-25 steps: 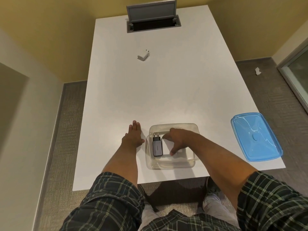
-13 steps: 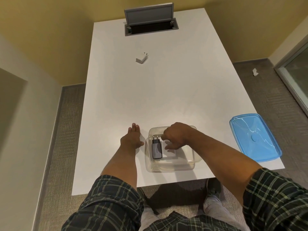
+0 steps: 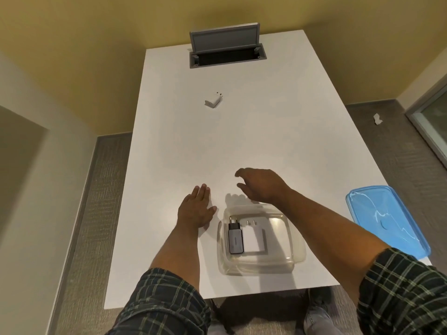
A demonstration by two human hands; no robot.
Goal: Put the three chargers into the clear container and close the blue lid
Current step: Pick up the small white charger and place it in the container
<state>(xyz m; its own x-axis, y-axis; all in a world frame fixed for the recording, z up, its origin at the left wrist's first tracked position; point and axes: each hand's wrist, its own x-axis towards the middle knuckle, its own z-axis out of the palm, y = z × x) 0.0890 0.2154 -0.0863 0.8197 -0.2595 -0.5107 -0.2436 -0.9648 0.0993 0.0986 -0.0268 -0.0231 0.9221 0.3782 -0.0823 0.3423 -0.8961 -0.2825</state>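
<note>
The clear container sits near the table's front edge. Inside it, side by side at the left, lie a dark grey charger and a white charger. A third, small white charger lies far up the table. The blue lid rests at the table's right front corner. My left hand lies flat on the table just left of the container. My right hand hovers above the table beyond the container's far rim, fingers spread and holding nothing.
The white table has an open grey cable hatch at its far end. Grey carpet surrounds the table, with a scrap of white paper on the floor at the right.
My right hand let go of the white charger inside the container, lifted out and moved forward past the far rim. My left hand stayed flat beside the container.
</note>
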